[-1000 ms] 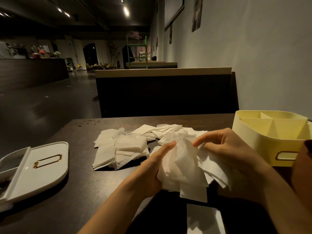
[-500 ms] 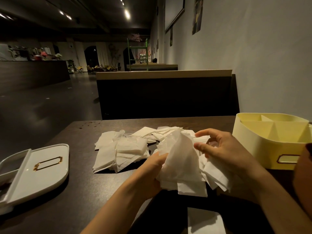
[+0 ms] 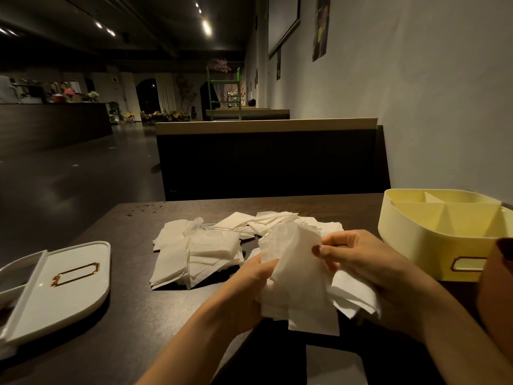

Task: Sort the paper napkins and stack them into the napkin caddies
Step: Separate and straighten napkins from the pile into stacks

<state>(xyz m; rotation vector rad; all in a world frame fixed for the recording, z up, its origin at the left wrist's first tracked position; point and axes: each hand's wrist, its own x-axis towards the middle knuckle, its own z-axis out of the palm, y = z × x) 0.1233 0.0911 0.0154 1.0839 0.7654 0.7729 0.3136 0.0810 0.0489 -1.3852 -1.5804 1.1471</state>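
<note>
A bunch of white paper napkins (image 3: 298,284) is held up over the near middle of the dark table. My left hand (image 3: 245,290) grips the bunch from its left side. My right hand (image 3: 361,259) pinches the right edge of the top napkin between thumb and fingers, with more napkins hanging under it. A loose pile of white napkins (image 3: 200,251) lies on the table behind the hands. A yellow caddy (image 3: 433,245) with divided compartments stands at the right. A white caddy (image 3: 55,284) with a gold label frame sits at the left edge.
The dark wooden table (image 3: 133,315) ends at a dark booth backrest (image 3: 266,159) behind it. A grey wall runs along the right. A brown object (image 3: 497,298) rises at the right edge beside the yellow caddy. One white napkin (image 3: 333,368) lies at the near edge.
The left hand's fingers have slid from over the top of the bunch down to its left side. The right hand has drawn in and now pinches the top napkin's edge.
</note>
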